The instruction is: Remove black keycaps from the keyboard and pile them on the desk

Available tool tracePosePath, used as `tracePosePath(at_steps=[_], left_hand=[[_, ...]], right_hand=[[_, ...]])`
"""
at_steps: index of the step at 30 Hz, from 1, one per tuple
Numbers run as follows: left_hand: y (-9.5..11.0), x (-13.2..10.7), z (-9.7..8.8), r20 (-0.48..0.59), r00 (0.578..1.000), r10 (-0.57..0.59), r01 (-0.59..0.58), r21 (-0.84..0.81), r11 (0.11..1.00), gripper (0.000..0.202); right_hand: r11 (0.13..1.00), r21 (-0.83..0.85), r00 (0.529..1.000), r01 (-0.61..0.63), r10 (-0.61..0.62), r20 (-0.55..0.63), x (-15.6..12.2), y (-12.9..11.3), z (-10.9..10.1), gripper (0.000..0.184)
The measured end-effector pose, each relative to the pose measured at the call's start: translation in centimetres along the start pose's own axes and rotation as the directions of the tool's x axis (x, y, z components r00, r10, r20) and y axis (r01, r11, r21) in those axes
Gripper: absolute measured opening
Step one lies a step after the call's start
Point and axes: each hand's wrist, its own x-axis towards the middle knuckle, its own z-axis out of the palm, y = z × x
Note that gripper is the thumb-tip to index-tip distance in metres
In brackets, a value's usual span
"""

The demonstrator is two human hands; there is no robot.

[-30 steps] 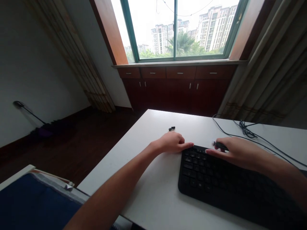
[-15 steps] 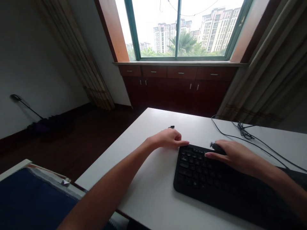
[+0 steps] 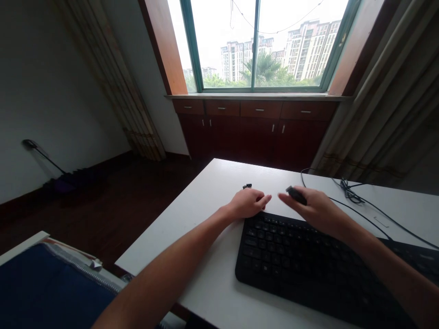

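Note:
A black keyboard (image 3: 295, 265) lies at a slant on the white desk (image 3: 192, 246). My left hand (image 3: 248, 203) rests at its back left corner, fingers curled and thumb sticking out to the right; whatever is inside the curl is hidden. Just behind that hand lies a small black piece (image 3: 247, 186), too small to name. My right hand (image 3: 317, 208) is held over the keyboard's back edge, gripping a small dark handheld object (image 3: 296, 195) whose blunt end points left. Its kind is unclear. The right forearm hides part of the keys.
Black cables (image 3: 353, 194) run in loops and a bundle across the desk's right side. A dark blue zippered cloth item (image 3: 51, 288) is at lower left. Beyond the desk are a dark red cabinet (image 3: 254, 139), a window and curtains. A purple mop-like item (image 3: 66, 183) leans by the left wall.
My right hand has lifted and moved left and back with the dark object, toward my left hand. The keyboard has shifted left on the desk. My left thumb has come off its corner.

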Motion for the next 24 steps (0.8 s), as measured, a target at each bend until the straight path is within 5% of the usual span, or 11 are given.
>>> tracePosePath(at_steps=[2, 5, 12, 18, 24], left_hand=[[-0.1, -0.1, 0.5, -0.056, 0.998, 0.009, -0.009, -0.010, 1.000, 0.053], [-0.3, -0.1, 0.9, -0.132, 0.991, 0.018, -0.022, -0.030, 0.999, 0.051], [-0.9, 0.2, 1.3, -0.218, 0.976, 0.017, -0.031, -0.059, 0.998, 0.032], [-1.2, 0.4, 1.3, -0.182, 0.983, 0.006, -0.026, -0.106, 0.994, 0.028], [-1.0, 0.3, 0.9, -0.142, 0.990, -0.023, -0.002, -0.168, 0.986, 0.031]], right_hand=[[0.942, 0.334, 0.994, 0.020, 0.016, -0.105, 1.1, -1.6, 0.3, 0.052], [0.705, 0.706, 0.995, 0.059, 0.012, -0.095, 2.8, -3.6, 1.7, 0.054], [0.498, 0.866, 0.997, 0.045, 0.034, -0.072, 4.6, -3.7, 5.4, 0.054], [0.557, 0.830, 0.999, 0.020, -0.045, 0.006, 3.5, -3.3, 6.3, 0.051], [0.681, 0.714, 0.986, 0.166, -0.118, -0.116, 2.9, -3.2, 7.3, 0.049]])
